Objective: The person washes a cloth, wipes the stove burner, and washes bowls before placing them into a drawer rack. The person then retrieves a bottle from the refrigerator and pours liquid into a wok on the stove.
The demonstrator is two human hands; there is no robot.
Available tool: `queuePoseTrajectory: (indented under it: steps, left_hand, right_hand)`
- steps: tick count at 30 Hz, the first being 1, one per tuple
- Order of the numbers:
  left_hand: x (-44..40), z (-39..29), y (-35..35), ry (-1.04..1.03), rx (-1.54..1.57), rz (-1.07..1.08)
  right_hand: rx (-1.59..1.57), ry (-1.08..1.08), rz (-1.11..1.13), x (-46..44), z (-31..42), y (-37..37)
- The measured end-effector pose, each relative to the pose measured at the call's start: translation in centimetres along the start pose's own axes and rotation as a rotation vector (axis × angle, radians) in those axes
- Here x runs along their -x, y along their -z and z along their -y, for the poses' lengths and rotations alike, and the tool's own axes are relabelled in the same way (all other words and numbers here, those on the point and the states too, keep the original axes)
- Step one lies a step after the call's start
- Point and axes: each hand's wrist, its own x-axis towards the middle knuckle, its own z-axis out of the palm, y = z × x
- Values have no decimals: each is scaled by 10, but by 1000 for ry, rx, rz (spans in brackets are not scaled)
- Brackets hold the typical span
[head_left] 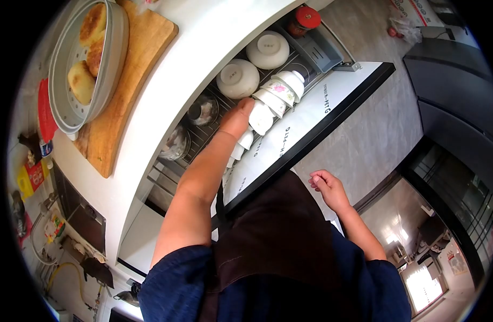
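My left hand (pixel 238 119) reaches into the pulled-out drawer, its fingers closed on the edge of a white bowl (pixel 261 118) in a row of bowls standing on their sides. Beside that bowl are flowered bowls (pixel 278 91) in the same row. Two larger white bowls, one (pixel 238 78) near my fingers and another (pixel 268 50) farther along, lie upside down on the wire rack. My right hand (pixel 330 189) hangs over the floor outside the drawer, fingers loosely curled, with nothing visible in it.
Metal bowls (pixel 203 110) sit in the drawer's near-left part. A red-lidded jar (pixel 304 21) stands by a grey bin (pixel 316 51) at its far end. On the white counter (pixel 166 70), a wooden board (pixel 144 53) bears a steamer tray (pixel 117 53) with browned buns. The drawer's black-edged front (pixel 332 126) lies before my apron.
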Motion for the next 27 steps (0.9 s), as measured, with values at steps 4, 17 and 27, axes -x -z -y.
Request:
queuePoseTrajectory:
  steps: [4,17,27]
  left_hand:
    - [6,-16,10,-33,-65,-30]
    - [59,-39,18,480,837,2]
    - [42,-35,-19,667,1455,30]
  right_hand:
    - [56,71,1,0,7,-5]
    - [-50,-28,192,-17,66,-30]
    - [-45,-60,139,-9,41,-16]
